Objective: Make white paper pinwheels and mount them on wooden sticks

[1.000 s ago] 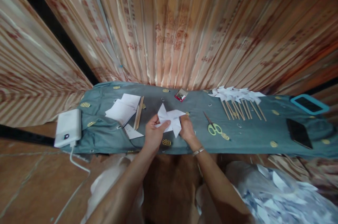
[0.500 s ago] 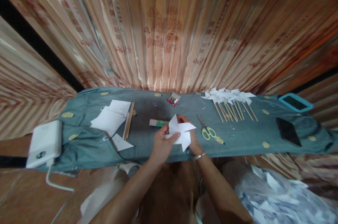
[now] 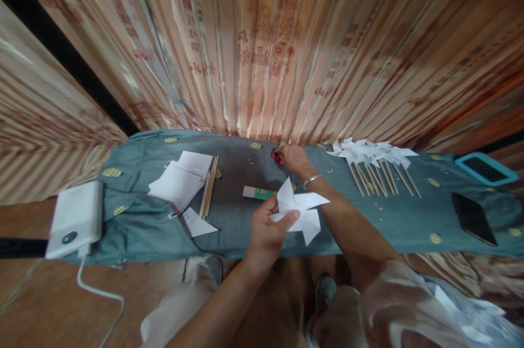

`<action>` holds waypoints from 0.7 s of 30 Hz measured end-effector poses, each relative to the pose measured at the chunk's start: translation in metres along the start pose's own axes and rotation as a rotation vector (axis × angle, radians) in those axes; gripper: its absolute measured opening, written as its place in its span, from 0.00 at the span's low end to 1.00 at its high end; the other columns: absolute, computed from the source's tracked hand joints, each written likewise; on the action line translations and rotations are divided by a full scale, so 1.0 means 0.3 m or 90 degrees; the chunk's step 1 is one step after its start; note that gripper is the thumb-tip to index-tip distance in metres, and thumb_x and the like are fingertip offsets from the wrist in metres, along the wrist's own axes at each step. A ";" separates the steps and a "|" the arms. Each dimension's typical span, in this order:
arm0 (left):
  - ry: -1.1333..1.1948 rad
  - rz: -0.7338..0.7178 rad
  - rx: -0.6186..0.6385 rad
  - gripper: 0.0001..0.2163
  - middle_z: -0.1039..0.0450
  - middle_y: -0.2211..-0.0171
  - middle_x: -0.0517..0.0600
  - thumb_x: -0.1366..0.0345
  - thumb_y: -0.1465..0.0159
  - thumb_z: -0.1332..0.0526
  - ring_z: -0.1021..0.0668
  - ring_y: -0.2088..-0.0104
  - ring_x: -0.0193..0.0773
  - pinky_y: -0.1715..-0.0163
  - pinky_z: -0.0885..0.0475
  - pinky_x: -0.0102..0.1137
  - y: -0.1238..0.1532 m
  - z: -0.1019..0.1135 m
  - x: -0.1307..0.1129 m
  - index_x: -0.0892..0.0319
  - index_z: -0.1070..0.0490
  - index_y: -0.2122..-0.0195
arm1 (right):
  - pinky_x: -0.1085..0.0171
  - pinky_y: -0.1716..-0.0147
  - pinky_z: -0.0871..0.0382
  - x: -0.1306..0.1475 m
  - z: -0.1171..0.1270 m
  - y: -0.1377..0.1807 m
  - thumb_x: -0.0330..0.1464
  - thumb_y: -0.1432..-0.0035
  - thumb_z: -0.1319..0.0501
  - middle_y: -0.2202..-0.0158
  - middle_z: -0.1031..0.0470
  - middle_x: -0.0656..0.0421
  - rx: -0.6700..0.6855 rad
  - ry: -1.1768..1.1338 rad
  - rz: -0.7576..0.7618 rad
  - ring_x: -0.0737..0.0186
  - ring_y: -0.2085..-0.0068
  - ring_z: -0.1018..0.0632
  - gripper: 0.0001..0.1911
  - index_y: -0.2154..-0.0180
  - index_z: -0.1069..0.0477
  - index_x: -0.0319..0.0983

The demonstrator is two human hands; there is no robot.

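My left hand [image 3: 268, 228] pinches a folded white paper pinwheel [image 3: 301, 208] near its centre, thumb on top, above the front of the cloth. My right hand [image 3: 295, 158] reaches to the back of the table, fingers bunched together at a small red box [image 3: 277, 157]. What those fingertips hold, if anything, is hidden. A glue stick [image 3: 257, 193] lies just beyond my left hand. The scissors cannot be seen behind my right forearm and the pinwheel.
Left of my hands lie white paper sheets [image 3: 176, 187], wooden sticks [image 3: 209, 187] and a paper scrap [image 3: 198, 223]. A white power bank [image 3: 77, 217] sits at the left end. Finished pinwheels [image 3: 374, 151] on sticks, a black phone [image 3: 474, 218] and a blue-framed tablet [image 3: 486, 168] lie right.
My right hand has let go of the pinwheel and moved away to the small red box at the back. My left hand keeps the pinwheel. The view has shifted slightly.
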State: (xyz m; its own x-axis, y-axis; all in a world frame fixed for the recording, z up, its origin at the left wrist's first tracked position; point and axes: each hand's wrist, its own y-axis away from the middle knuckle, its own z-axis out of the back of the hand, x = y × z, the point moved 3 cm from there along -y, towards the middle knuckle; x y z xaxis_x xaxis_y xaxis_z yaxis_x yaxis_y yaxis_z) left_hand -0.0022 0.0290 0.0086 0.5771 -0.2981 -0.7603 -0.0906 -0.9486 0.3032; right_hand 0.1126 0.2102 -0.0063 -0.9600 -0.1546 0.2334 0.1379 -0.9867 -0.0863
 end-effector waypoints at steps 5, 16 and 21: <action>-0.002 0.007 -0.003 0.19 0.21 0.71 0.49 0.65 0.61 0.27 0.23 0.73 0.36 0.72 0.29 0.28 0.005 0.003 -0.005 0.60 0.22 0.65 | 0.61 0.55 0.37 0.002 -0.024 -0.007 0.22 0.44 0.43 0.64 0.21 0.45 0.025 0.024 0.008 0.58 0.57 0.22 0.08 0.66 0.25 0.30; 0.027 0.027 -0.031 0.18 0.22 0.74 0.48 0.67 0.62 0.28 0.26 0.76 0.33 0.75 0.32 0.26 0.020 0.004 -0.024 0.62 0.22 0.67 | 0.57 0.53 0.33 -0.010 -0.046 -0.030 0.33 0.38 0.42 0.59 0.22 0.48 0.070 0.076 -0.024 0.56 0.55 0.23 0.11 0.60 0.27 0.31; 0.057 0.035 -0.033 0.17 0.23 0.75 0.47 0.69 0.63 0.29 0.26 0.76 0.32 0.75 0.33 0.25 0.027 -0.003 -0.034 0.63 0.22 0.69 | 0.61 0.55 0.34 -0.019 -0.040 -0.032 0.28 0.39 0.48 0.59 0.22 0.40 0.075 0.080 -0.053 0.50 0.54 0.22 0.14 0.60 0.24 0.30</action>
State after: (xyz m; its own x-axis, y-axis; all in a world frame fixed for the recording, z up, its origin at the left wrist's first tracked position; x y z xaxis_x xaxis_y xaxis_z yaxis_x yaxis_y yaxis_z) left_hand -0.0079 0.0244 0.0193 0.6428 -0.3361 -0.6884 -0.0834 -0.9240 0.3733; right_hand 0.1139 0.2213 -0.0184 -0.9911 -0.0723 0.1115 0.0775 -0.9961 0.0433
